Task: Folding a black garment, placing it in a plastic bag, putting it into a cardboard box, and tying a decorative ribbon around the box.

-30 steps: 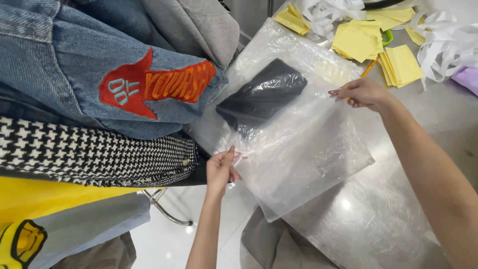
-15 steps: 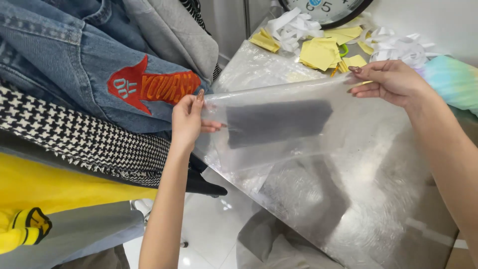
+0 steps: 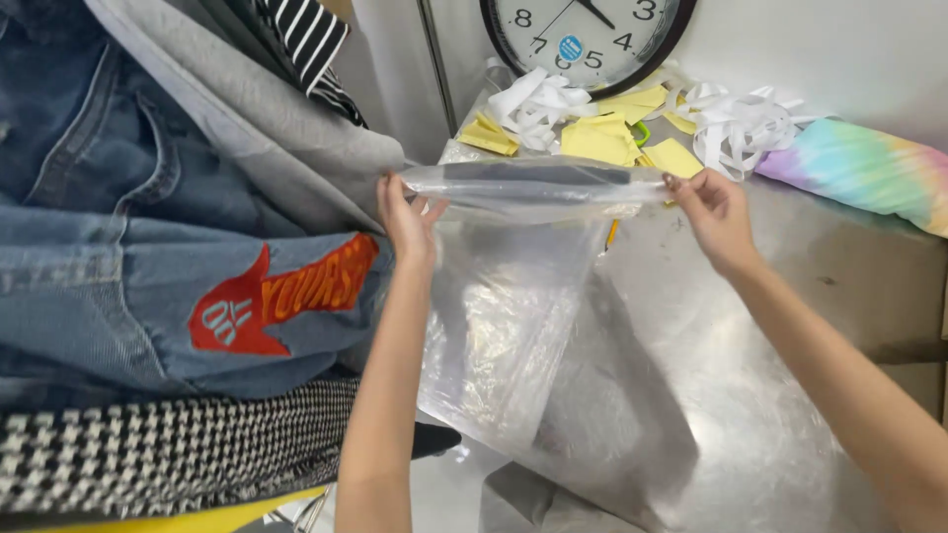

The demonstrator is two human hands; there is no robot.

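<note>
Head view: fingers [image 3: 407, 202] pinching plastic bag [image 3: 533, 186].

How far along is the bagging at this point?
Done: a dark folded item sits inside the clear plastic bag. In hand: the left hand and right hand each pinch one end of the bag's top edge, holding it stretched level above the metal table. Left: whether the opening is sealed cannot be told, and the bag is not set down.

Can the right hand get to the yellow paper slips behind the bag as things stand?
Probably not freely: the right hand is pinching the clear plastic bag. The yellow paper slips lie just beyond, with nothing between.
</note>
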